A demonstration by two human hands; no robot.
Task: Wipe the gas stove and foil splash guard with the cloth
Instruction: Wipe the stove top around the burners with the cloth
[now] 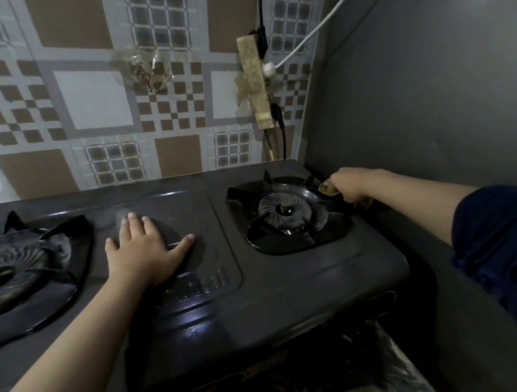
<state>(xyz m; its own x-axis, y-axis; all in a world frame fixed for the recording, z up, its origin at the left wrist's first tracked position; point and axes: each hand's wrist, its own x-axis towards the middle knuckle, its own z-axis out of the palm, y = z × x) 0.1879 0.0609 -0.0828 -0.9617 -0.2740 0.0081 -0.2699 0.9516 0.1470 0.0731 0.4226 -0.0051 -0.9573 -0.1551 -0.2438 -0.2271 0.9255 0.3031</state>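
Observation:
A dark two-burner gas stove [289, 286] fills the lower half of the head view. My left hand [145, 249] lies flat, fingers spread, on the stove's middle panel between the burners. My right hand [350, 185] is closed around a small brownish cloth [327, 188] at the far right edge of the stove, just beside the right burner [286, 210]. Only a bit of the cloth shows past my fingers. The foil splash guard [95, 97], printed with brown and white squares, stands behind the stove.
The left burner [12, 267] sits at the left edge. A grimy power strip [256, 81] with a white cable and black cords is taped to the splash guard at the right. A grey wall [428, 89] closes in the right side.

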